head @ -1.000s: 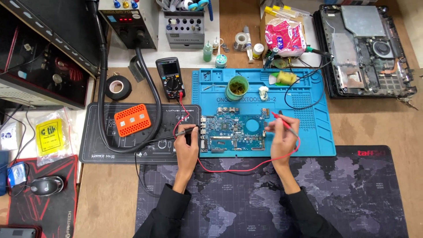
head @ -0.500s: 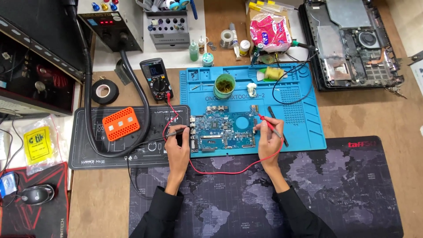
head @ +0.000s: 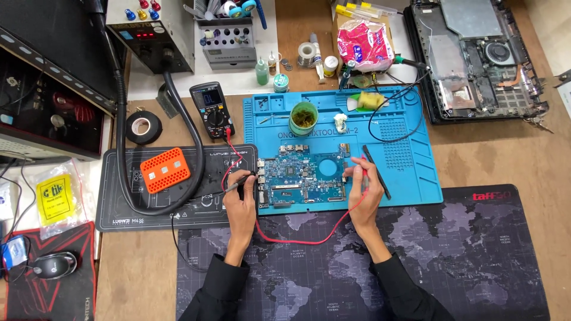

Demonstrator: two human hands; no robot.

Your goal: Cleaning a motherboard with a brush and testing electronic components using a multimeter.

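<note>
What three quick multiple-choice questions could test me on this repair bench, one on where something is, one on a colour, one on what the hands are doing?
1. Where does the circuit board lie?
A. on the blue mat
B. on the orange case
C. inside the opened laptop

2. What colour is the wire looping between the two hands?
A. green
B. red
C. white

3. What is the left hand doing?
A. resting flat and empty
B. gripping the roll of black tape
C. holding a black probe toward the board's left edge

Answers: 1 A, the board sits on the mat's lower left part. 2 B, a red lead sags below the board toward the right hand. 3 C, its fingers are closed around the probe.
</note>
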